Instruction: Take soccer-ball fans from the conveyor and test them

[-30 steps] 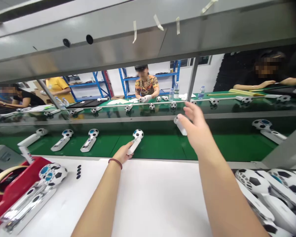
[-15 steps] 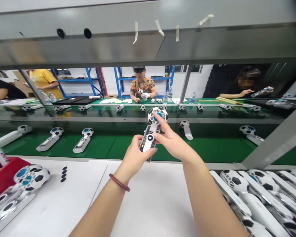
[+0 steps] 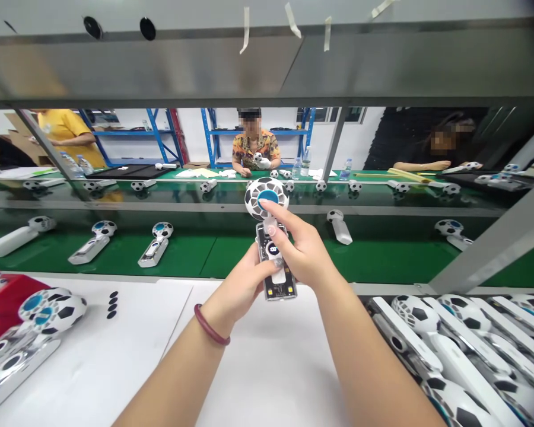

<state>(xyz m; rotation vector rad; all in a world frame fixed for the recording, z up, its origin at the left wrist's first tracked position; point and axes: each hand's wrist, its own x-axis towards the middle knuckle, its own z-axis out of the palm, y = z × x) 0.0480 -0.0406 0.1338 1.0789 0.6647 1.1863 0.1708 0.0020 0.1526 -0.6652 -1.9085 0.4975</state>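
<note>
Held up above the white work surface is a handheld fan with a black-and-white football-patterned head, a blue centre and a see-through body with a small lit display. My left hand is closed around the body from the left, its thumb on the front below the display. From the right, my right hand grips the neck, thumb in front of it. Its index fingertip touches the head near the blue centre. The fingers behind the body are hidden.
A green conveyor carrying several similar fans runs beyond my hands. More fans lie stacked at right and by a red bin at left. Black round stickers lie on the paper. A metal shelf hangs overhead. Co-workers sit opposite.
The fan has shifted slightly left and its body has swung more upright, facing me. My left thumb now lies lower on its front. My view has tilted down slightly.
</note>
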